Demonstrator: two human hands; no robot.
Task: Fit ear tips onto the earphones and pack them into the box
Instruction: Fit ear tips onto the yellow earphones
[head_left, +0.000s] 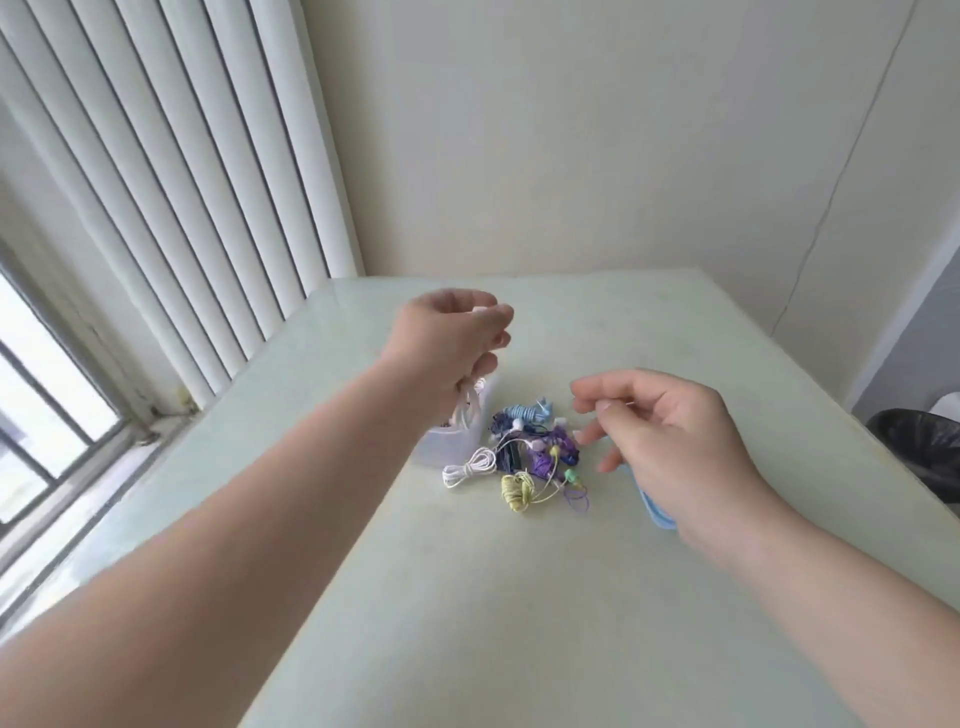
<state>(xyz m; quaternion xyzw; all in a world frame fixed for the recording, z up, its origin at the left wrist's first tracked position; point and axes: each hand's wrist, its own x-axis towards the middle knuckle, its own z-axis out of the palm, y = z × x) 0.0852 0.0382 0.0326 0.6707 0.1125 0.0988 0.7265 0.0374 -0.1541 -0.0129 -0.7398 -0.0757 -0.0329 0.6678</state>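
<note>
Our left hand (452, 338) clutches white earphones (467, 404) above the box (440, 448), right hand (670, 423) grip we can't tell; looks like most of the pile (530, 457) sits unpacked.

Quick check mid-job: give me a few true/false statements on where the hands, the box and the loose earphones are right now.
1. The left hand grips a white cable above the box. True.
2. The yellow earphones are packed in the box. False: they lie on the table beside it.
3. The blue lid is on the box. False: it lies on the table, partly under the right hand.
4. A bin with a black bag stands right of the table. True.
</note>
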